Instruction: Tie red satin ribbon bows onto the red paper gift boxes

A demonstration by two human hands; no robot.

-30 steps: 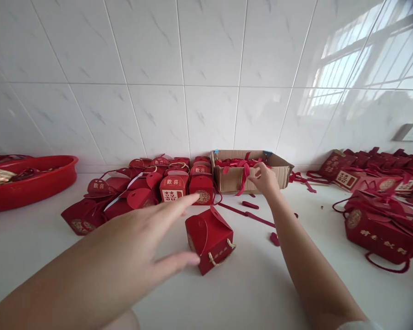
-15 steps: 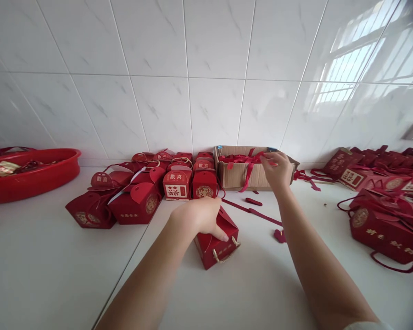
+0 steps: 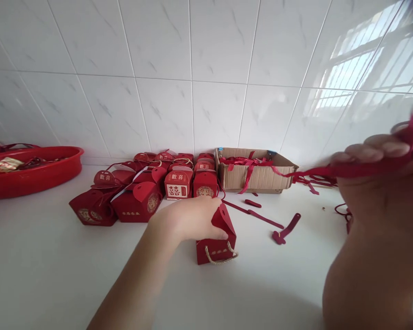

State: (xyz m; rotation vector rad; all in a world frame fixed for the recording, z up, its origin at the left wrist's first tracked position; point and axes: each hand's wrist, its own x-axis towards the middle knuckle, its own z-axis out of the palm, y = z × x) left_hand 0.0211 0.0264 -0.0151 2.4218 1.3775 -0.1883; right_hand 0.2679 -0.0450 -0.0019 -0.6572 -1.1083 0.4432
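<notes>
A small red gift box (image 3: 209, 250) with a beige cord handle stands upright on the white table, and my left hand (image 3: 192, 220) is closed over its top and side. My right hand (image 3: 375, 156) is raised high at the right, fingers curled around a red ribbon (image 3: 313, 172). That ribbon stretches back toward the cardboard box (image 3: 258, 179), which holds a heap of red ribbons and stands against the tiled wall. Part of the gift box's back is hidden behind my left hand.
Several red gift boxes (image 3: 134, 201) stand in a group at left centre. A red oval basin (image 3: 30, 176) with small items is at the far left. Dark red strips (image 3: 265, 218) lie on the table (image 3: 227, 298) before the cardboard box.
My right hand has moved from the cardboard box to the right and up, drawing the ribbon out. The gift box under my left hand has turned and stands more upright.
</notes>
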